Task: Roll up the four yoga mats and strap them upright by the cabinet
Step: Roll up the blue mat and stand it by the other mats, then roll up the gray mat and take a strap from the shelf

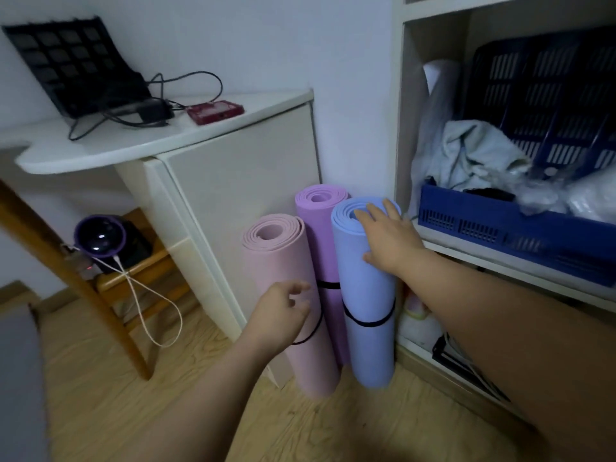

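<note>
Three rolled mats stand upright on the floor between the white cabinet (pixel 233 181) and the open shelf unit. The pink mat (pixel 283 261) is at the left front, the purple mat (pixel 321 235) behind it, the blue mat (pixel 363 295) at the right. A black strap circles each roll. My right hand (pixel 390 238) lies flat over the top edge of the blue mat, fingers spread. My left hand (pixel 283 308) hovers in front of the pink mat with loosely curled fingers, holding nothing.
The shelf unit (pixel 400 128) on the right holds a blue plastic crate (pixel 500 225) with cloth. A wooden chair (pixel 66 261) with a dark round device and white cable stands left. The cabinet top carries a black panel, cables and a red box (pixel 215 111). Wooden floor below.
</note>
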`<move>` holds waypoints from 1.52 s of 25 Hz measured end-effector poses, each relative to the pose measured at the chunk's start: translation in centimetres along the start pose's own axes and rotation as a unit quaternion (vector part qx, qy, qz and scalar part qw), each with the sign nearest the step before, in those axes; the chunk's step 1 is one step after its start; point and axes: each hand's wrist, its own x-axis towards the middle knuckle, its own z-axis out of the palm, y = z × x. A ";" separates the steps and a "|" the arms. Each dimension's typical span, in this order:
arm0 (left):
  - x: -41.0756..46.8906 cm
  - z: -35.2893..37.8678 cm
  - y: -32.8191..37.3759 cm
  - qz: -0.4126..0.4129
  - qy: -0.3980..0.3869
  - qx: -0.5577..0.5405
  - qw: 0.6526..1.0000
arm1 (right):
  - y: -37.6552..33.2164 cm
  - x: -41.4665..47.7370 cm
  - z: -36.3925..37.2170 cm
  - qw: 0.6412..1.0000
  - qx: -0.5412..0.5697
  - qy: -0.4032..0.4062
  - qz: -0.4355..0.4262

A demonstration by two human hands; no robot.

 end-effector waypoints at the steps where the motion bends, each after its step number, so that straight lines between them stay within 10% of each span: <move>1: -0.4 -0.9 0.0 0.002 0.009 0.002 1.000 | -0.7 -0.5 -0.7 1.000 -0.015 0.007 -0.010; 10: -12.7 -10.9 -2.0 -0.013 0.072 0.025 0.997 | -15.9 -13.1 -5.9 0.956 0.219 -0.042 -0.191; 22: -40.9 -22.2 -25.2 -0.335 0.310 -0.033 0.889 | -45.8 -28.4 2.1 0.821 0.258 -0.315 -0.400; 38: -44.5 0.7 -55.3 -0.554 -0.032 -0.063 0.829 | -55.6 -37.2 41.1 0.754 0.153 -0.635 -0.069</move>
